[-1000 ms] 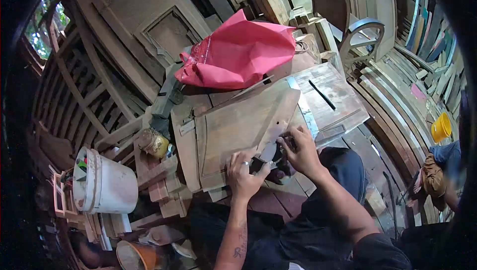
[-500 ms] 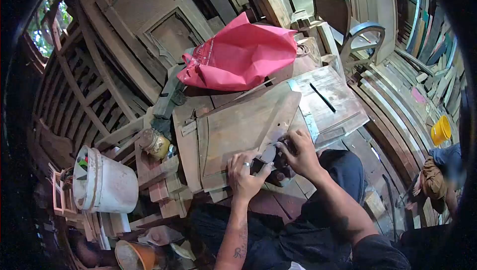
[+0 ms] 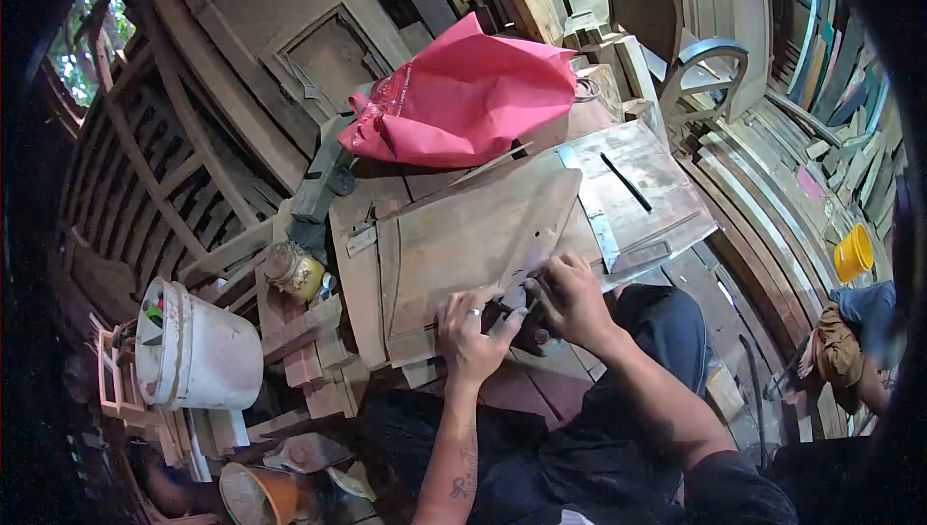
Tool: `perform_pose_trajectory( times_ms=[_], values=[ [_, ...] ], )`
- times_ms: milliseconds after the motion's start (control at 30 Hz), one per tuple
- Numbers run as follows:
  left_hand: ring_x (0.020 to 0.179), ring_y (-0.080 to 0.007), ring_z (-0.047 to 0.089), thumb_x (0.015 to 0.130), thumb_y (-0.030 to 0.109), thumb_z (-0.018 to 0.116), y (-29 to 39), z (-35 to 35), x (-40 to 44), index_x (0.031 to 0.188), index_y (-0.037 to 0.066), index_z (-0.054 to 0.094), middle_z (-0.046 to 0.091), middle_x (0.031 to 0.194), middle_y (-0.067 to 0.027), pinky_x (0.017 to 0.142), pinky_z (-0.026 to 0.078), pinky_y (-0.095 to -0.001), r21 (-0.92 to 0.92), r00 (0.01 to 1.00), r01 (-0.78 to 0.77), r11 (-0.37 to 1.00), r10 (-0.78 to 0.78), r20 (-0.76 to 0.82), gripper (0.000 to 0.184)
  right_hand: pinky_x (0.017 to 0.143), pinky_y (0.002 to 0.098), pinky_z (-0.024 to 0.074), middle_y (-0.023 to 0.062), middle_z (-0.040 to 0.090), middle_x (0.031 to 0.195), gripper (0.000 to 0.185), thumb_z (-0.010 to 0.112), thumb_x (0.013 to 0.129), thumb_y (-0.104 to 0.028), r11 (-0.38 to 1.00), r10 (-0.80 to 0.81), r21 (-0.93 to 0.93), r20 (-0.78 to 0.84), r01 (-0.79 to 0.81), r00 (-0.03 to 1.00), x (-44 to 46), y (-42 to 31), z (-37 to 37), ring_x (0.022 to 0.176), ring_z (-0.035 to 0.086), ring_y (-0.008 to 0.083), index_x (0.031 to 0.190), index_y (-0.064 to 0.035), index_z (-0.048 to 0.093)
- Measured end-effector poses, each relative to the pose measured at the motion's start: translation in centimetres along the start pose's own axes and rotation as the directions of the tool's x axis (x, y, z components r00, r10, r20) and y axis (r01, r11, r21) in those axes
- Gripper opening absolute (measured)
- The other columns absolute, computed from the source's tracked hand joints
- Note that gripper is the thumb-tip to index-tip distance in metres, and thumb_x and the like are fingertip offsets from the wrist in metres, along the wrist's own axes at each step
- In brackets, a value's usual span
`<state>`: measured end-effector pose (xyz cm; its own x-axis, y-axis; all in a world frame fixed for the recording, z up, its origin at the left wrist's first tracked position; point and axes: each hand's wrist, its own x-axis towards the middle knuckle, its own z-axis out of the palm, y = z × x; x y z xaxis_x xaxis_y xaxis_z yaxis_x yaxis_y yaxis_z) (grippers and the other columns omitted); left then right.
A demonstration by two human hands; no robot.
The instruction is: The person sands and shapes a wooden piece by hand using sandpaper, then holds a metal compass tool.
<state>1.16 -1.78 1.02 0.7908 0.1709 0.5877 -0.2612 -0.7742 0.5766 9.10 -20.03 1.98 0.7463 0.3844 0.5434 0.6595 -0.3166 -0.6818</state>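
Note:
A dark tool [image 3: 526, 332] with a flat grey metal-like piece is between my two hands, at the near edge of a wooden panel [image 3: 454, 245]; its exact kind is mostly hidden. My left hand [image 3: 471, 340], with a ring, is closed on the tool's left side, thumb pointing toward the grey piece. On the other side, my right hand [image 3: 577, 303] has curled fingers pinching at the tool's right end. Beyond them, a pencil-like black stick [image 3: 626, 182] lies on a wooden board [image 3: 666, 211] with a metal strip.
Behind the panel is a crumpled pink bag [image 3: 473, 100]. At left stand a white bucket [image 3: 217, 356], a glass jar [image 3: 293, 272] and an orange pot [image 3: 275, 496]. Stacked planks [image 3: 753, 206], a chair [image 3: 710, 66] and another person [image 3: 850, 351] near a yellow bucket [image 3: 854, 253] are at right.
My right hand has shifted slightly left, and its fingers are closer over the tool's grey piece. My left hand stays nearly in place. The whole view has shifted a little.

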Motion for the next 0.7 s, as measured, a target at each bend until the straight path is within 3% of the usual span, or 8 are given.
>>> perform_pose_trajectory(
  times_ms=[167, 300, 400, 467, 567, 700],
  values=[
    [0.093, -0.0318, 0.067, 0.092, 0.038, 0.078, 0.0, -0.3, 0.1, 0.11, 0.009, 0.073, 0.074, 0.1, -0.008, 0.087, 0.047, -0.0451, 0.055, 0.999, -0.036, 0.998, 0.037, -0.011, 0.034, 0.086, 0.049, 0.0475, 0.0169, 0.066, 0.092, 0.02, 0.077, 0.095, -0.014, 0.995, 0.086, 0.053, -0.092, -0.082, 0.992, 1.3, 0.9, -0.4, 0.093, 0.06, 0.039, 0.107, -0.0021, 0.066],
    [0.094, -0.0321, 0.065, 0.096, 0.036, 0.073, 0.2, -0.3, 0.1, 0.114, 0.008, 0.072, 0.073, 0.103, -0.0104, 0.087, 0.047, -0.0453, 0.05, 0.998, -0.047, 0.998, 0.049, -0.032, 0.033, 0.084, 0.046, 0.0503, 0.017, 0.067, 0.094, 0.019, 0.076, 0.095, -0.013, 0.987, 0.143, 0.079, -0.085, -0.137, 0.986, 1.1, 0.4, 0.0, 0.094, 0.063, 0.0391, 0.108, -0.0032, 0.067],
    [0.094, -0.0327, 0.064, 0.096, 0.037, 0.073, 0.0, -0.6, -0.1, 0.115, 0.008, 0.072, 0.072, 0.101, -0.0108, 0.086, 0.047, -0.0457, 0.038, 1.0, -0.019, 0.999, 0.02, -0.008, 0.034, 0.081, 0.0452, 0.0516, 0.017, 0.068, 0.093, 0.019, 0.075, 0.097, -0.012, 0.99, 0.068, 0.132, -0.073, -0.057, 0.995, 1.0, -0.4, -0.1, 0.092, 0.065, 0.0382, 0.11, -0.0033, 0.067],
    [0.093, -0.0332, 0.064, 0.097, 0.038, 0.073, 0.0, -0.5, -0.1, 0.115, 0.008, 0.072, 0.071, 0.1, -0.0113, 0.086, 0.047, -0.0459, 0.037, 1.0, -0.019, 0.999, 0.02, -0.009, 0.036, 0.075, 0.0391, 0.0552, 0.0172, 0.069, 0.094, 0.02, 0.075, 0.098, -0.011, 0.989, 0.074, 0.131, -0.057, -0.066, 0.996, 0.8, -0.6, 0.0, 0.085, 0.071, 0.0318, 0.114, -0.0013, 0.068],
    [0.092, -0.0336, 0.064, 0.094, 0.042, 0.076, 0.2, -0.4, 0.2, 0.117, 0.009, 0.073, 0.072, 0.1, -0.0107, 0.086, 0.047, -0.0464, 0.019, 1.0, -0.025, 1.0, 0.025, 0.016, 0.041, 0.072, 0.0371, 0.0544, 0.0174, 0.07, 0.095, 0.019, 0.075, 0.098, -0.01, 0.988, 0.065, 0.139, -0.03, -0.06, 0.997, 0.7, -0.4, 0.1, 0.08, 0.07, 0.0294, 0.114, -0.0007, 0.069],
    [0.09, -0.0332, 0.064, 0.088, 0.048, 0.082, 0.6, -0.4, 0.5, 0.114, 0.01, 0.074, 0.071, 0.097, -0.009, 0.085, 0.047, -0.046, 0.151, 0.995, -0.099, 0.984, 0.093, 0.047, 0.047, 0.069, 0.0345, 0.053, 0.0158, 0.07, 0.09, 0.018, 0.075, 0.098, -0.01, 0.977, 0.103, 0.192, -0.033, -0.094, 0.994, 0.6, -0.8, 0.0, 0.074, 0.067, 0.0239, 0.113, -0.0009, 0.069]
  ],
)
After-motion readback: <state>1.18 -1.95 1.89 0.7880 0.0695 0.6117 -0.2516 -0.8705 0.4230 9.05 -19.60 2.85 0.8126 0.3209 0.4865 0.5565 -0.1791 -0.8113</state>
